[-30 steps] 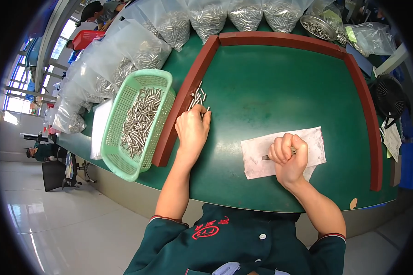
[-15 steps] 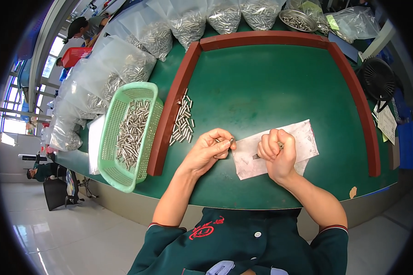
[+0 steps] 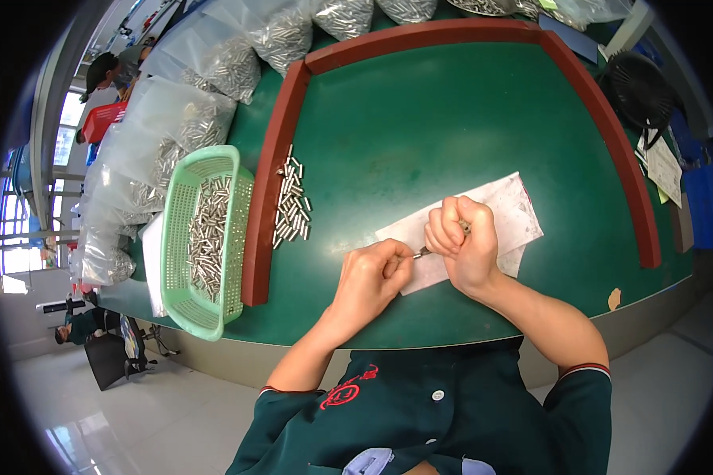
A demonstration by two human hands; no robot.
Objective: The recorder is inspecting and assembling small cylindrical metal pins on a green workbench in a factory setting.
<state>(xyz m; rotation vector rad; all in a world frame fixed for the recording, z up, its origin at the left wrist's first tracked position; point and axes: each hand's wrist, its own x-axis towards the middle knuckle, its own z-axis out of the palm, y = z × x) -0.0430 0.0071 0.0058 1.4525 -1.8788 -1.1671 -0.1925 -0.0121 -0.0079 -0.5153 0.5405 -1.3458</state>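
Observation:
My left hand (image 3: 371, 279) is closed in a pinch on a small silvery metal pin (image 3: 417, 255) that sticks out past the fingertips. Wrapped in a fist, my right hand (image 3: 466, 241) grips a slim tool with a metal tip (image 3: 425, 250); most of it is hidden by the fingers, so its exact kind cannot be told. Tip and pin meet or nearly meet between the two hands. Beneath them lies a stained whitish cloth (image 3: 517, 207) on the green tabletop. Left of my hands, a loose heap of metal pins (image 3: 292, 204) rests against the dark red wooden bar (image 3: 260, 237).
A light green plastic basket (image 3: 171, 261) holding many pins stands outside the bar. Clear bags of pins (image 3: 234, 63) line the back and left. A red rail (image 3: 428, 34) bounds the far side, another (image 3: 610, 134) the right, beside a black fan (image 3: 638, 91). People are in the background.
My left hand has turned and moved right and slightly down, bringing the pin to the tool's tip. My right hand keeps its fist around the tool. The whole view has shifted a little.

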